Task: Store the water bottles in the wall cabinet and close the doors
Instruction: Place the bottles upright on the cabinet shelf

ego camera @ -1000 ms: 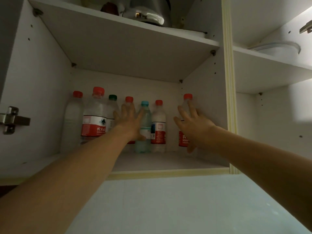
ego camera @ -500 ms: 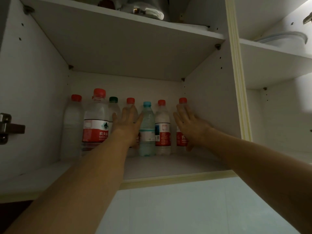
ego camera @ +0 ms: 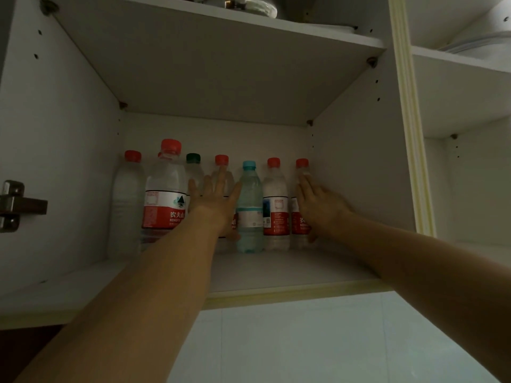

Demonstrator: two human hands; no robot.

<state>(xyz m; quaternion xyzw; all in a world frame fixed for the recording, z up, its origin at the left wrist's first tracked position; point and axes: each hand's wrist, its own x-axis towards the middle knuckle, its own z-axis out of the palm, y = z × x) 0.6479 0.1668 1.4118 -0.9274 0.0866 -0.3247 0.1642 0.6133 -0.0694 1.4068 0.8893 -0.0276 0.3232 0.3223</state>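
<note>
Plastic water bottles (ego camera: 166, 194), seven in one row; two hands, left (ego camera: 214, 200) and right (ego camera: 318, 201), flat-fingered against them.

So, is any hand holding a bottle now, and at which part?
Nothing is held. The left hand and the right hand lie flat, fingers straight, against the bottles on the lower shelf.
</note>
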